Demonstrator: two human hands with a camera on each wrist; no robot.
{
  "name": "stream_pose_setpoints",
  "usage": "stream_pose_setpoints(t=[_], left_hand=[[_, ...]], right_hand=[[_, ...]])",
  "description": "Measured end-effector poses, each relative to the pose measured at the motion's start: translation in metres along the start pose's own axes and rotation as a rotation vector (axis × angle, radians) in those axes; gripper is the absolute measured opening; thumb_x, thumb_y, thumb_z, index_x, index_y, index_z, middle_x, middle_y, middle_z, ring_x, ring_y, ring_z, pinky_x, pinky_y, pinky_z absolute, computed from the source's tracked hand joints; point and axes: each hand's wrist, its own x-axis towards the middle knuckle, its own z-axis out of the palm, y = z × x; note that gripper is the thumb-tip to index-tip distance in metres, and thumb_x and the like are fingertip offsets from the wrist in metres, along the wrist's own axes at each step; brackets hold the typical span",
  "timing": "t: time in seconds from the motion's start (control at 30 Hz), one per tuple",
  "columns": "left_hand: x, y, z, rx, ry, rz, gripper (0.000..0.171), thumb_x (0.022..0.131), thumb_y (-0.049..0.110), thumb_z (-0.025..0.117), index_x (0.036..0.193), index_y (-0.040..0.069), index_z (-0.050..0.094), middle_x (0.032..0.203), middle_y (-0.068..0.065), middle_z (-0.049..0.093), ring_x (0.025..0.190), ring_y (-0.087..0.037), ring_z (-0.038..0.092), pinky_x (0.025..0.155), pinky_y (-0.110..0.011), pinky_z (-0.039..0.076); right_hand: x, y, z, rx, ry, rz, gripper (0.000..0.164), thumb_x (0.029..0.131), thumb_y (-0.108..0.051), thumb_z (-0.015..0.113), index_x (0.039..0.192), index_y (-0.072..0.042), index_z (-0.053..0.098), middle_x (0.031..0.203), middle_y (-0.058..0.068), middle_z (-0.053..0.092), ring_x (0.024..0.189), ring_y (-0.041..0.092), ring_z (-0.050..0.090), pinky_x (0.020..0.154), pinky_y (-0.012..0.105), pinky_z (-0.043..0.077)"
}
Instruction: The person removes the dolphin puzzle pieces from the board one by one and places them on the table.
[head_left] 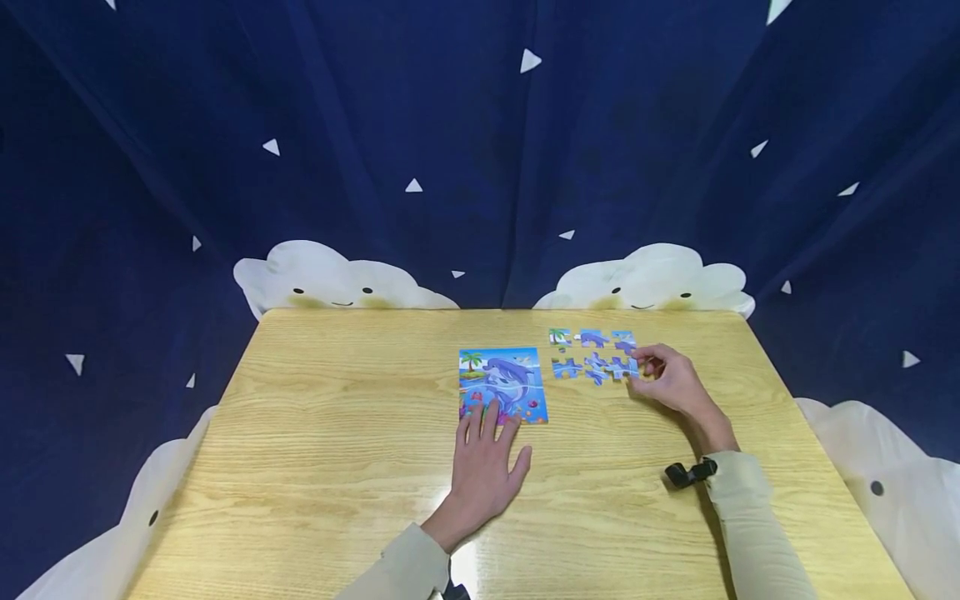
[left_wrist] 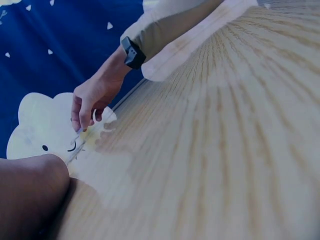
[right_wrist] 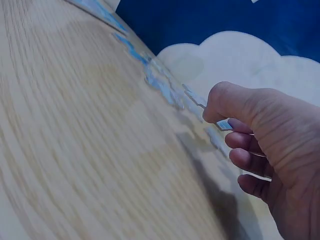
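A dark blue curtain [head_left: 375, 125] hangs behind a wood-grained tabletop [head_left: 322, 467]. On it, near the middle, lies a flat dolphin picture [head_left: 502, 375]. The person's left grip [head_left: 483, 475] holds nothing: its fingers are extended and spread, the fingertips resting on the picture's lower part, the thumb apart to the side. The right grip [head_left: 675, 382] is drawn to a pinch, thumb against fingers, with the remaining fingers loosely curled. Loose puzzle pieces [head_left: 566, 367] lie in two rows between the picture and the right grip. Pinched there is one held piece [right_wrist: 226, 125], partly hidden by the thumb.
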Motion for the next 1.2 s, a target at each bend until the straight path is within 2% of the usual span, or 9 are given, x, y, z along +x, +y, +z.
stream_pose_setpoints(t=[0.13, 0.37, 0.67, 1.2], left_hand=[[0.000, -0.001, 0.000, -0.001, 0.015, 0.008, 0.053, 0.098, 0.055, 0.036, 0.141, 0.027, 0.049, 0.153, -0.012, 0.032, 0.143, -0.039, 0.024, 0.114, -0.055, 0.016], [0.000, 0.000, -0.001, -0.003, -0.019, -0.003, 0.054, 0.098, 0.055, 0.035, 0.144, 0.029, 0.046, 0.155, -0.012, 0.030, 0.145, -0.037, 0.021, 0.114, -0.054, 0.014], [-0.001, 0.001, -0.001, -0.008, 0.018, 0.012, 0.053, 0.097, 0.053, 0.038, 0.143, 0.027, 0.047, 0.153, -0.013, 0.032, 0.143, -0.039, 0.024, 0.113, -0.055, 0.016], [-0.002, 0.000, 0.000, -0.020, 0.017, 0.007, 0.054, 0.098, 0.054, 0.037, 0.143, 0.028, 0.046, 0.154, -0.013, 0.032, 0.143, -0.038, 0.023, 0.114, -0.054, 0.015]], right_hand=[[-0.001, 0.009, 0.000, -0.039, 0.005, 0.012, 0.040, 0.076, -0.011, 0.081, 0.111, -0.003, 0.065, 0.092, 0.012, 0.062, 0.076, 0.021, 0.053, 0.063, 0.021, 0.043], [-0.004, 0.017, 0.002, -0.047, 0.002, 0.015, 0.037, 0.078, -0.017, 0.081, 0.110, -0.007, 0.066, 0.093, 0.008, 0.060, 0.077, 0.019, 0.052, 0.063, 0.020, 0.042], [-0.002, 0.016, 0.002, -0.070, 0.017, 0.020, 0.035, 0.078, -0.013, 0.080, 0.109, -0.005, 0.066, 0.093, 0.010, 0.057, 0.078, 0.020, 0.049, 0.063, 0.020, 0.040], [-0.002, 0.018, 0.006, -0.060, 0.055, 0.032, 0.035, 0.077, -0.007, 0.077, 0.111, -0.003, 0.066, 0.096, 0.012, 0.056, 0.080, 0.020, 0.048, 0.065, 0.019, 0.038]])
